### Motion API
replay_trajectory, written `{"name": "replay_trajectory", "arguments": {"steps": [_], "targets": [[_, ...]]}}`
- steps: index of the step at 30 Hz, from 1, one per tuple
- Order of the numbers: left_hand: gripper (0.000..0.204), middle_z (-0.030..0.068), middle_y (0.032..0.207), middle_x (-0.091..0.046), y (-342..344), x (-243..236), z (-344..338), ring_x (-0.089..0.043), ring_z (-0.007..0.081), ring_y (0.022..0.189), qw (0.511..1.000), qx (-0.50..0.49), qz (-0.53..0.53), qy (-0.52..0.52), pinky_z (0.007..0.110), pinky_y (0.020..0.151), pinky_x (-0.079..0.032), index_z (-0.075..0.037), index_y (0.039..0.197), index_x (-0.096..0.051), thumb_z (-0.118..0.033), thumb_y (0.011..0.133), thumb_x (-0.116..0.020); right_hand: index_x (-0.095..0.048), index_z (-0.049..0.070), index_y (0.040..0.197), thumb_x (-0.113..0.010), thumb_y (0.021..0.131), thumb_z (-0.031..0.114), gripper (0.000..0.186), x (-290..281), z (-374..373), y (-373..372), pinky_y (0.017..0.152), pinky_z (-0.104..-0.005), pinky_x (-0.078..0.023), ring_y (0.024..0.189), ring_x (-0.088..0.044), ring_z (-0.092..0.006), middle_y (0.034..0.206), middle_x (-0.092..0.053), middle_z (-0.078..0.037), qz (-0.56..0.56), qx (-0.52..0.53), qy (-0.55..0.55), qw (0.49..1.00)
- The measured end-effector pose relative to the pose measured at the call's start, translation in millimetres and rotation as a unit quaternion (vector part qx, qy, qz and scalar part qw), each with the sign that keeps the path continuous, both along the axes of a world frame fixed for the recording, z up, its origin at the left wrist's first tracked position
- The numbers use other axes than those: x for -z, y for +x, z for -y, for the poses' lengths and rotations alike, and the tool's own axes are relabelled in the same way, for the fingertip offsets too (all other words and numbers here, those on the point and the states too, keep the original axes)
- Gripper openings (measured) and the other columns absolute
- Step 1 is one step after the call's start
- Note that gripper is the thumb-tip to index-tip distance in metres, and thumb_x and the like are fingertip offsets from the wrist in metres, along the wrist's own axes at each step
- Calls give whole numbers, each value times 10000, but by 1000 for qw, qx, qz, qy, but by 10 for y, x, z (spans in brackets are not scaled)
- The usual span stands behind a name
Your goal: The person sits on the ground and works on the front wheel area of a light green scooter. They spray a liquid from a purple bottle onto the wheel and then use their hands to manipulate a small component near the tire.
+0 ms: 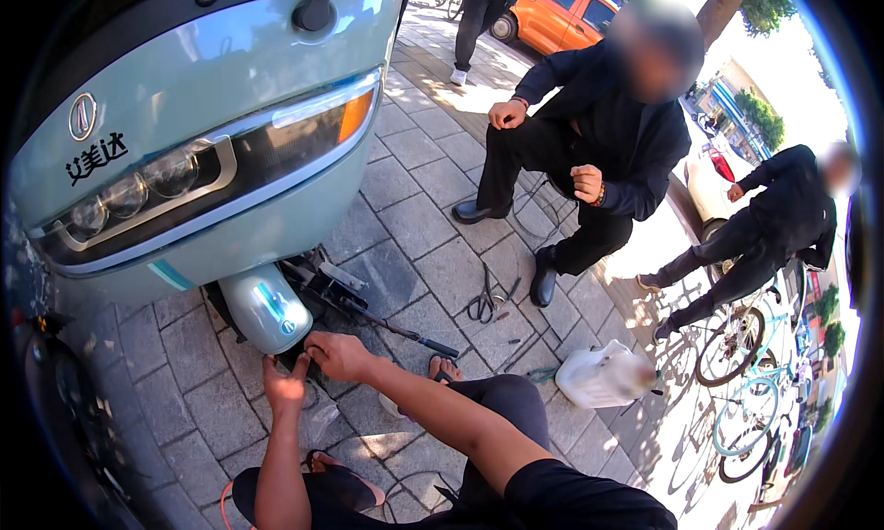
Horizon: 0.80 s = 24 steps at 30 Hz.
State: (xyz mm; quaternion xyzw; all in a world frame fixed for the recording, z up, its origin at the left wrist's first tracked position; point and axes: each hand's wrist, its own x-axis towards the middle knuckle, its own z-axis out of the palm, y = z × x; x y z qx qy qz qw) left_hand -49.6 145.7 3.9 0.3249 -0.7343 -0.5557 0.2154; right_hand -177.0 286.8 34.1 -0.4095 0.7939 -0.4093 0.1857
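Observation:
A pale blue three-wheeled vehicle (304,203) stands on the left, its rounded front fender (264,302) over a mostly hidden wheel. At the fender's lower end my left hand (285,384) reaches up from below, thumb and fingers curled around something dark that I cannot make out. My right hand (337,356) is closed in a fist right beside it, against the same spot; whatever it grips is hidden. Dark metal parts (322,286) stick out to the right of the fender, and a bar with a black handle (433,346) slopes away from them across the paving.
Loose hand tools, among them dark-handled pliers (481,302), lie on the pavers (405,198). A white plastic container (599,375) stands to the right. One person (599,134) crouches opposite; another (769,217) stands farther right near parked bicycles (750,383). A clear plastic bag (319,421) lies below my hands.

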Motion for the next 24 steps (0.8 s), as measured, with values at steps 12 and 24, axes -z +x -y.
{"name": "replay_trajectory", "arguments": {"steps": [12, 24], "targets": [[593, 144, 1271, -720, -55, 18, 31, -668, 232, 1169, 997, 24, -50, 58, 369, 1039, -526, 36, 1376, -617, -136, 883, -898, -704, 79, 1124, -683, 1013, 319, 265, -28, 58, 36, 815, -476, -576, 990, -752, -372, 1000, -762, -187, 74, 73, 41, 994], [637, 102, 1338, -689, -152, -49, -35, -652, 207, 1213, 978, 41, -98, 181, 361, 1066, -524, 14, 1412, -600, -50, 844, -880, -701, 23, 1027, -743, 996, 228, 212, 159, -28, -68, 764, -392, -552, 845, -702, -229, 896, -721, -122, 145, 61, -13, 987]]}}
